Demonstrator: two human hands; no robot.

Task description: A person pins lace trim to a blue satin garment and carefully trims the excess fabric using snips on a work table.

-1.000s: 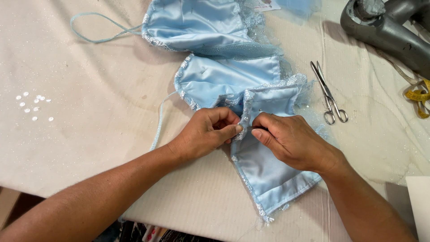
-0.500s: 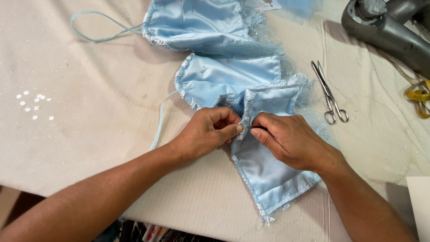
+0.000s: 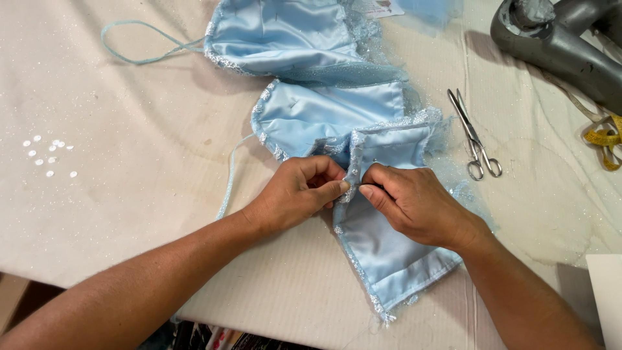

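A light blue satin garment (image 3: 304, 45) with glittery silver trim lies inside out on the cream table cover (image 3: 129, 162). My left hand (image 3: 298, 194) and my right hand (image 3: 414, 204) meet at the trimmed edge of its nearest panel (image 3: 382, 246). Both pinch that edge between thumb and fingertips, thumbs nearly touching. A thin blue strap (image 3: 139, 52) loops out from the garment at the upper left, and a second cord (image 3: 228, 181) runs down beside my left wrist.
Small silver scissors (image 3: 474, 133) lie shut to the right of the garment. A grey iron (image 3: 557, 48) sits at the top right, with a yellow tape measure (image 3: 606, 139) below it. Several small white sequins (image 3: 48, 155) are scattered at the left. A white sheet corner (image 3: 606, 291) shows at the lower right.
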